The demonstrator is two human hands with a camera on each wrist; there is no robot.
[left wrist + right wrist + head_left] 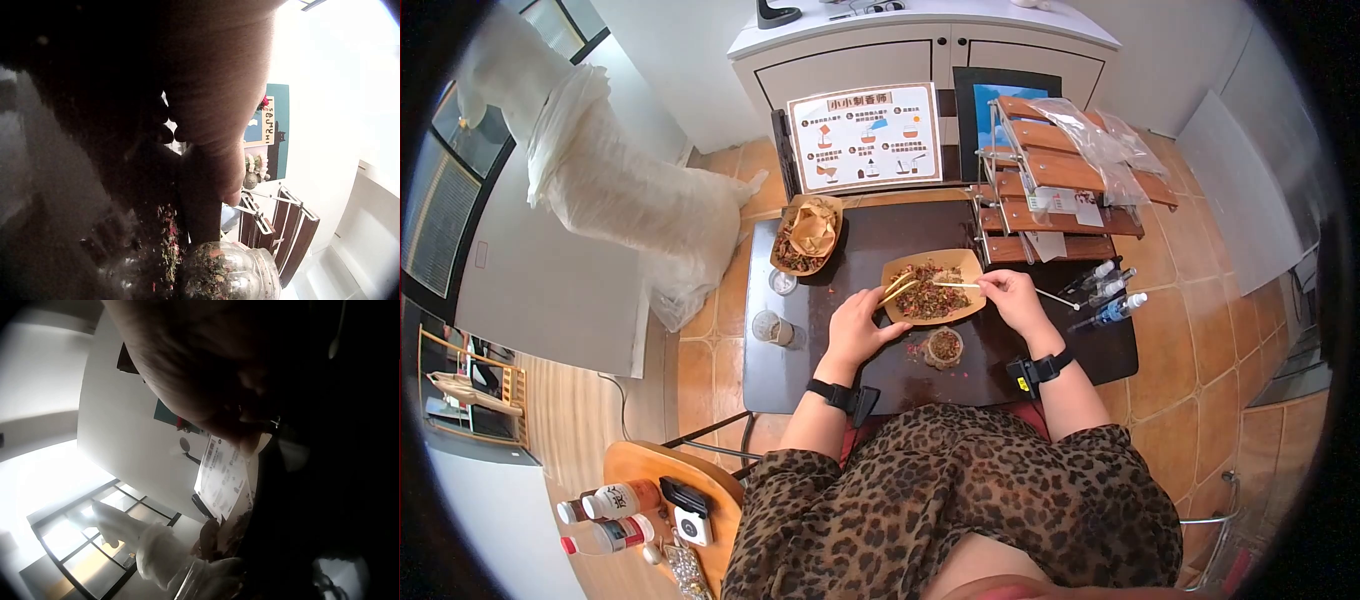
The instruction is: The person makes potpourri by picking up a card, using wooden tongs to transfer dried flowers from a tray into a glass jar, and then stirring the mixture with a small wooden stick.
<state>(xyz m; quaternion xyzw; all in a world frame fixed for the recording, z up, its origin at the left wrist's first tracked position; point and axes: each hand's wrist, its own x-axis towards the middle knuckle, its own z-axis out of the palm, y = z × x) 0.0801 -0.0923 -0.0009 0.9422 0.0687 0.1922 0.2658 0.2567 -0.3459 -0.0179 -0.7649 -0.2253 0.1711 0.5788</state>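
A brown paper tray [968, 262] of mixed dried petals and herbs [928, 298] sits on the dark table. At its left end my left hand [858, 328] grips the tray, fingers at the rim and thumb along the near side. Two narrow tan strips [899, 290] lie beside those fingertips, over the herbs. My right hand [1012, 300] pinches a thin pale stick [957, 285], its tip among the herbs. Nearer to me stands a small glass jar [259, 265] of herbs, with crumbs [169, 240] scattered next to it.
Another paper tray [836, 218] with a crumpled bag, a small clear dish [781, 282] and a glass [772, 329] stand left. A thin pale spoon [1056, 299] and several small bottles [1112, 290] lie right. Behind stand an instruction sheet [865, 137] and a wooden rack [1060, 150].
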